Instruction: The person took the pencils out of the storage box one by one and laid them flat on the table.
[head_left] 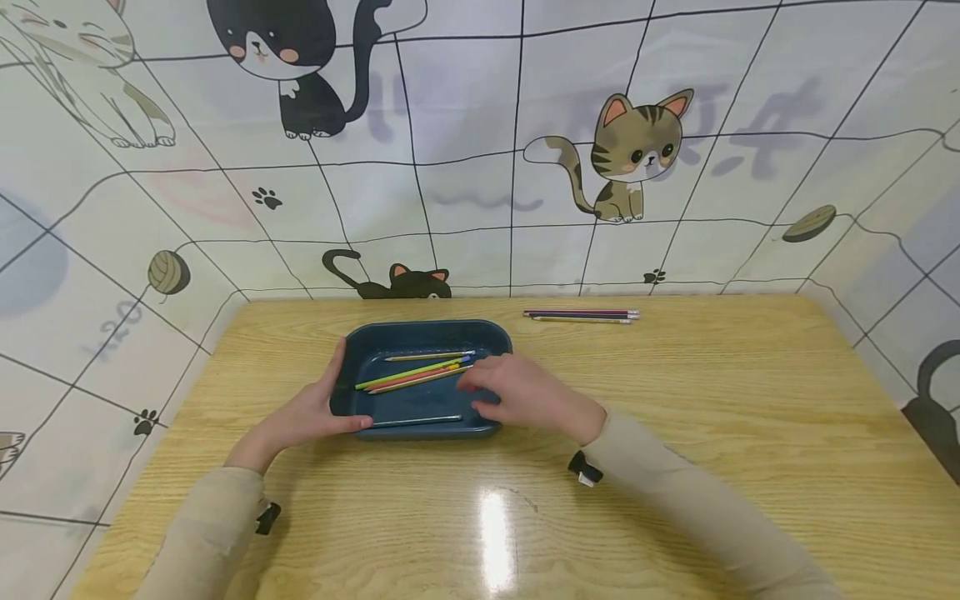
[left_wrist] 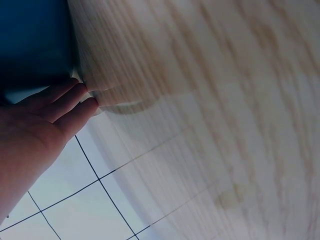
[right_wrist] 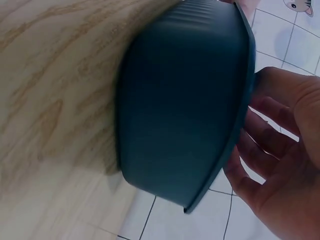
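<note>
A dark blue plastic tray (head_left: pixel 420 432) stands on the table, with several pencils inside. A green, an orange and a yellowish pencil (head_left: pixel 420 378) lie bunched at a slant; another pencil (head_left: pixel 429 357) lies behind them, and a dark one (head_left: pixel 417 421) along the front wall. My left hand (head_left: pixel 303 410) holds the tray's left end, thumb over the front rim and fingers along the outer side. The left wrist view shows those fingers (left_wrist: pixel 65 102) against the wall. My right hand (head_left: pixel 517 392) reaches over the right rim, bent fingers near the pencil ends. The right wrist view shows its fingertips hidden behind the rim (right_wrist: pixel 240 125).
Several pencils (head_left: pixel 581 316) with white ends lie side by side at the table's back edge, right of the tray. The wooden table (head_left: pixel 675 400) meets a backdrop (head_left: pixel 480 192) printed with cats and grid lines behind it and at both sides.
</note>
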